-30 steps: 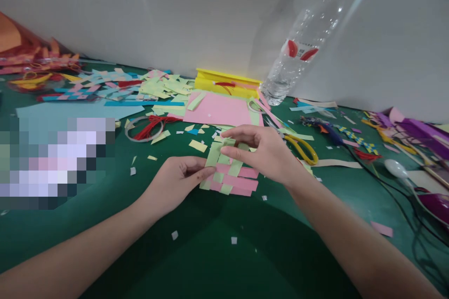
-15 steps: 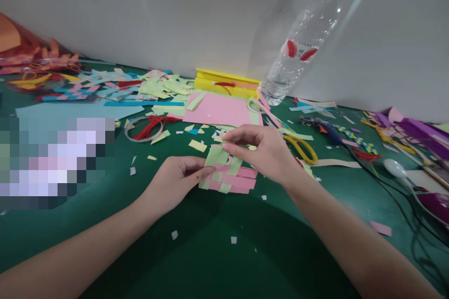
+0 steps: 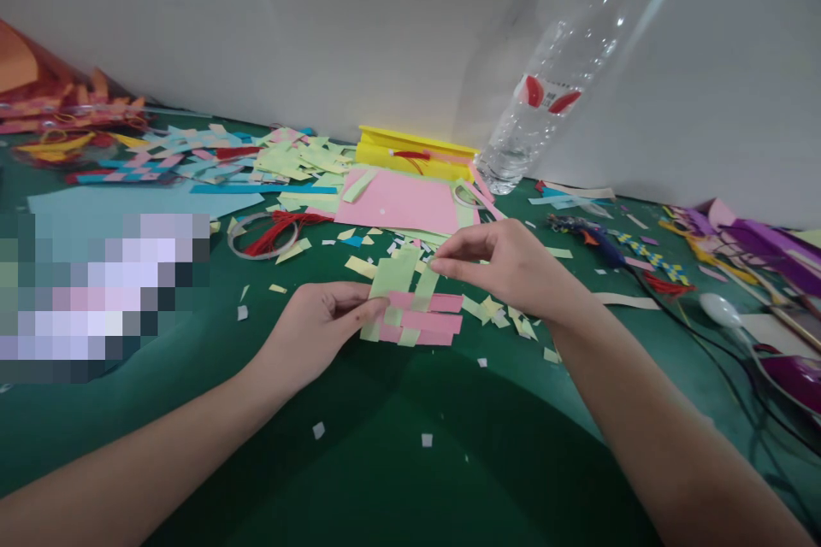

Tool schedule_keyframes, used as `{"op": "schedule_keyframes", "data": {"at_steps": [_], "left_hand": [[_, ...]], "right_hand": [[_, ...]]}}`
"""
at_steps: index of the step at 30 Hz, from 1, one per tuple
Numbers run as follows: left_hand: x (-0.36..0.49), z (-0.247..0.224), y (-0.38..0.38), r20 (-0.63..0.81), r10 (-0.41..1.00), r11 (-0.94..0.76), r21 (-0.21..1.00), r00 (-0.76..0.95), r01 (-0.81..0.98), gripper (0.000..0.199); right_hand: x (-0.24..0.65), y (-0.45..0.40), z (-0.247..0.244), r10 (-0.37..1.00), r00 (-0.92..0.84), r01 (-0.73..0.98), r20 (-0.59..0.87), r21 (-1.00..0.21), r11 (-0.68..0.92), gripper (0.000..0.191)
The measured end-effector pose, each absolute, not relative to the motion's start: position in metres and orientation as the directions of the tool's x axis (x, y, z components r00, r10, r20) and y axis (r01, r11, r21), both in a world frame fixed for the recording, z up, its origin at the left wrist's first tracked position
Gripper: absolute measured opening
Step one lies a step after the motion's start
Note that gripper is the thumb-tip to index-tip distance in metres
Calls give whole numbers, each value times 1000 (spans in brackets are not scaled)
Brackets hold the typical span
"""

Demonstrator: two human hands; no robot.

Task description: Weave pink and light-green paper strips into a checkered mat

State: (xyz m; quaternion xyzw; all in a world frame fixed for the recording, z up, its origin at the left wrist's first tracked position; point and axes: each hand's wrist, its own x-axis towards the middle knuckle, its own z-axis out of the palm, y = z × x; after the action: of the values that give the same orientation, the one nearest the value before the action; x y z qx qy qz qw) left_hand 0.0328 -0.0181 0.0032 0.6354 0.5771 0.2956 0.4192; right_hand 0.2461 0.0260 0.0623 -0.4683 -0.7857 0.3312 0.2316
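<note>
A small weave of green and pink paper strips (image 3: 428, 324) is held just above the green table. My left hand (image 3: 324, 316) pinches its left edge between thumb and fingers. The pink strips lie crosswise and their free ends stick out to the right, while the green strips run up and away. My right hand (image 3: 506, 261) pinches the upper end of a green paper strip (image 3: 427, 284) at the right of the green ones. Part of the weave's left side is hidden behind my left thumb.
Behind the hands lies a pink paper sheet (image 3: 403, 201), with a yellow folded paper (image 3: 372, 147) beyond it. A clear bottle (image 3: 545, 94) leans at the wall. Paper scraps (image 3: 301, 155), red tassel threads (image 3: 279, 232) in a clear ring, and a purple glue gun (image 3: 792, 376) surround the space.
My right hand has shifted right, from the middle of the weave's top to the right green strip, now covering the yellow scissor handle. My left hand keeps its hold.
</note>
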Motion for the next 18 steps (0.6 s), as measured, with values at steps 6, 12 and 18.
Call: {"op": "schedule_keyframes", "data": {"at_steps": [6,12,18], "left_hand": [[30,-3,-19,-117,973,13,887,197,462,33],[30,-8,-18,-120,969,13,895,214,445,35],[30,-6,-18,-92,971,-9,909,222,417,31]], "right_hand": [[243,25,57,893,-440,547,96,-760,352,11],[241,25,51,881,-446,520,156,-756,397,9],[239,26,50,888,-438,509,140,-775,374,9]]}}
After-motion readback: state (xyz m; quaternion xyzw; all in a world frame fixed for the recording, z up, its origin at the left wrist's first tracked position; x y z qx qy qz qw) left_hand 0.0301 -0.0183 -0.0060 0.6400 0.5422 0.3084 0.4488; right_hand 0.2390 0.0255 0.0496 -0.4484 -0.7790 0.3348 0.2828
